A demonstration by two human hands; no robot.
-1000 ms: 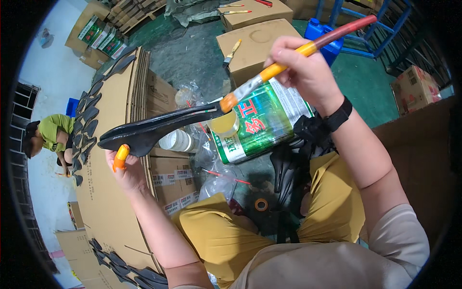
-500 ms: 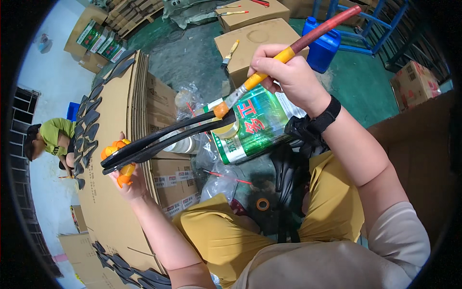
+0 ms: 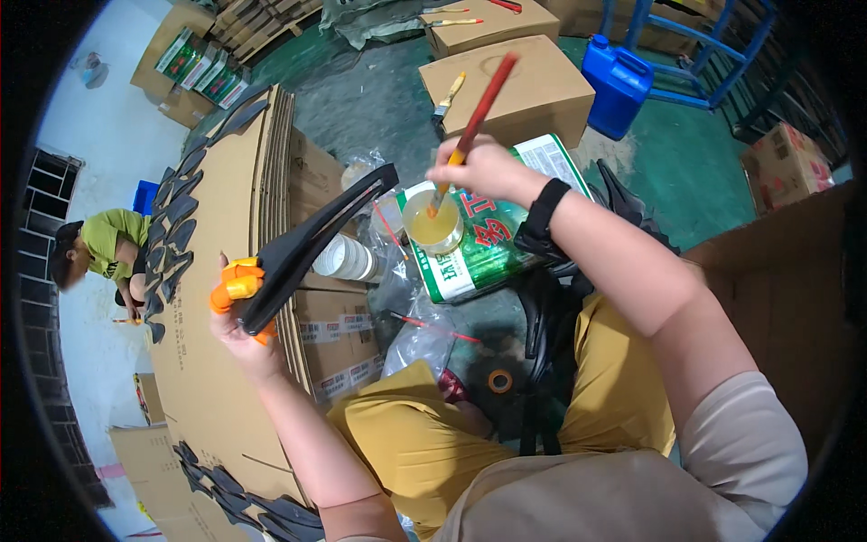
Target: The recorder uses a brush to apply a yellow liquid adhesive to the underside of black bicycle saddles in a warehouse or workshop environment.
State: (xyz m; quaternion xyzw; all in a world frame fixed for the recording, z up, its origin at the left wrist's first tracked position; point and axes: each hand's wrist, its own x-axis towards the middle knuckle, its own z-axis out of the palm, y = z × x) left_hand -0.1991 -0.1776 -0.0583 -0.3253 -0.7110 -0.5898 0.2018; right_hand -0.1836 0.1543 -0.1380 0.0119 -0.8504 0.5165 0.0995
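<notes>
My left hand (image 3: pixel 246 348), with orange finger covers (image 3: pixel 242 280) on its fingertips, grips a long, curved black piece (image 3: pixel 312 237) by its lower end. That piece slants up toward the middle and has a narrow gap near its upper tip. Closed round a paintbrush (image 3: pixel 479 113) with a red and yellow handle is my right hand (image 3: pixel 488 170). The bristles point down inside a clear cup (image 3: pixel 456 237) of yellowish liquid. Under the cup lies a green and white printed container (image 3: pixel 506 262).
Left of me, stacked cardboard sheets (image 3: pixel 230 235) carry rows of black pieces (image 3: pixel 181 208). White tubs (image 3: pixel 348 259) stand beside the stack. Ahead are a carton (image 3: pixel 551 81) with a brush (image 3: pixel 449 95) and a blue jerrycan (image 3: pixel 619 86). A person (image 3: pixel 108 248) crouches at far left.
My right hand has brought the brush from the black piece's tip down into the cup, its handle now steeper. The black piece has tilted more upright and moved left, away from the cup.
</notes>
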